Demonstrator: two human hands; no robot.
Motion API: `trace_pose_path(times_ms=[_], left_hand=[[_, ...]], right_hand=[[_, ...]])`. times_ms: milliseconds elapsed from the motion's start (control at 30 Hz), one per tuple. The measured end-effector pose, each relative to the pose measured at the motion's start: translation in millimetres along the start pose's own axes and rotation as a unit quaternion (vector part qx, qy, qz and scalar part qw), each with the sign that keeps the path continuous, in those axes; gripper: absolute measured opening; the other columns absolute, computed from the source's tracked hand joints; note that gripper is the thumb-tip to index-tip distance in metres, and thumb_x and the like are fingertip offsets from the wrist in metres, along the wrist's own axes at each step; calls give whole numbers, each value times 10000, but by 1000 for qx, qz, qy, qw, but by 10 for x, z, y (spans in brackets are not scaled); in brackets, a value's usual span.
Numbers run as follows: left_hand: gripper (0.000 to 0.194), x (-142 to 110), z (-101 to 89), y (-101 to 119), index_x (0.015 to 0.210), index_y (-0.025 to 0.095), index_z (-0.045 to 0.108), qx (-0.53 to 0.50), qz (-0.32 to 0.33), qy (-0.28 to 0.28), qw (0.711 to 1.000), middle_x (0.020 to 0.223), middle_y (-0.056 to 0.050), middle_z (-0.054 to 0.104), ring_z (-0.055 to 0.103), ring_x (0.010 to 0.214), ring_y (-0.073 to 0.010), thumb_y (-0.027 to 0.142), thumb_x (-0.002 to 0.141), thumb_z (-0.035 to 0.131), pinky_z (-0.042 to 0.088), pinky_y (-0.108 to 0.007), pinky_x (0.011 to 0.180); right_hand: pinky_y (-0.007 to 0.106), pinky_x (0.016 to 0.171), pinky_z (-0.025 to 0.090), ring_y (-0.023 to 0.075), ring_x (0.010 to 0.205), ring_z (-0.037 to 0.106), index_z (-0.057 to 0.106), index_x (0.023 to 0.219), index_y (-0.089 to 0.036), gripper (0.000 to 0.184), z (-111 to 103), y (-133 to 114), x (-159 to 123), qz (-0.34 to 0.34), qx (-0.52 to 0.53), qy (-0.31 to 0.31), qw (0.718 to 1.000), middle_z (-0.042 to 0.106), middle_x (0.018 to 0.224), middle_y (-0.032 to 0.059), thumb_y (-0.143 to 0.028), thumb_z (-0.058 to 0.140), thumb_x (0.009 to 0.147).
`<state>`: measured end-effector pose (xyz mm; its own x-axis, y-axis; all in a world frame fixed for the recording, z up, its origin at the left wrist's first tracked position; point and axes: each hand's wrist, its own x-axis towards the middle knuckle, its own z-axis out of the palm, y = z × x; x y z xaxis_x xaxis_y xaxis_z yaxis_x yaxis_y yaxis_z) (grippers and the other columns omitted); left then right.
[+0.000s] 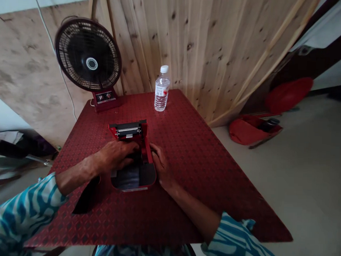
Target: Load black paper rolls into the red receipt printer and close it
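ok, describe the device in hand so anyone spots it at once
On the dark red table, look nearer than the fan and bottle. The device sits under the left hand, right hand against it. It alone has a silver bar across its open red-and-black body.

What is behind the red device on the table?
Behind the device, the fan stands left and the bottle right, before a wooden wall. The device's raised flap hides a strip of table.

A red table (202,174) carries a fan (90,63), bottle (161,92), boxy device (147,173) — and a black strip (86,196).
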<state>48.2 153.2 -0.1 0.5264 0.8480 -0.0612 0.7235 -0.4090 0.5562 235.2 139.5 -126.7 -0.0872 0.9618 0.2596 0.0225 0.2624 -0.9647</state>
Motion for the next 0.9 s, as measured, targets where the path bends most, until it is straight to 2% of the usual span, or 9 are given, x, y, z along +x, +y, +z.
trace_pose_path(times_ms=[100,167,267,333,400,500,600,767,900], left_hand=[[450,-297,-228,111,1208,287,647,-2,18,35,999,1084,-48,717,668,972,-266,262,760,695,482,-367,872],[569,-489,-435,103,1297,303,611,-14,-3,106,994,965,-31,723,675,847,-236,326,742,737,501,-328,789],[477,-595,-702,-125,1160,282,693,-20,-66,217,974,895,-30,703,648,756,-219,404,701,741,505,-334,763],[358,-513,-776,-417,1008,253,711,-13,-137,233,963,866,-30,696,649,783,-233,399,681,724,505,-350,758],[341,-341,-759,-765,965,222,669,-33,-183,228,956,884,-33,697,660,818,-241,365,658,704,505,-352,758],[302,-21,-630,-1236,889,203,626,-42,-194,226,954,869,-26,693,658,806,-224,292,605,680,491,-330,752],[263,240,-472,-1528,805,200,601,-56,-191,214,956,781,-15,684,656,776,-223,302,582,698,481,-311,712],[270,401,-323,-1696,761,196,584,-86,-192,208,955,747,-26,682,664,789,-239,337,579,725,488,-316,707],[467,256,-394,-1676,982,172,629,-133,-183,194,954,978,-83,732,689,894,-237,367,579,763,527,-342,815]], right_hand=[[450,1105,396,219,1243,534,560,1266,-240,406,-5,-5,0,4,3,0,1000,590,1297,95,-436,393,953],[444,1106,400,217,1249,534,562,1266,-251,401,-8,-14,-4,14,5,-2,1000,592,1305,87,-442,398,954],[447,1097,412,217,1247,541,566,1258,-270,388,-6,-15,-11,27,7,2,1000,597,1313,75,-451,404,956],[457,1097,412,221,1249,541,561,1263,-274,384,1,6,-10,34,8,7,999,597,1319,75,-448,412,955],[469,1100,410,226,1249,542,561,1263,-276,386,7,39,-2,36,8,14,999,602,1314,76,-451,420,949],[485,1099,411,234,1241,549,570,1250,-282,384,6,70,16,34,0,17,999,610,1301,76,-463,427,943],[484,1101,416,235,1244,550,578,1241,-281,373,-5,47,23,36,-10,12,999,607,1306,73,-455,428,947],[469,1112,407,227,1263,539,569,1250,-277,378,-17,13,23,37,-12,5,999,598,1318,75,-453,412,954],[490,1106,402,244,1249,547,576,1242,-276,387,-21,53,23,36,-10,8,999,609,1304,78,-475,432,942]])
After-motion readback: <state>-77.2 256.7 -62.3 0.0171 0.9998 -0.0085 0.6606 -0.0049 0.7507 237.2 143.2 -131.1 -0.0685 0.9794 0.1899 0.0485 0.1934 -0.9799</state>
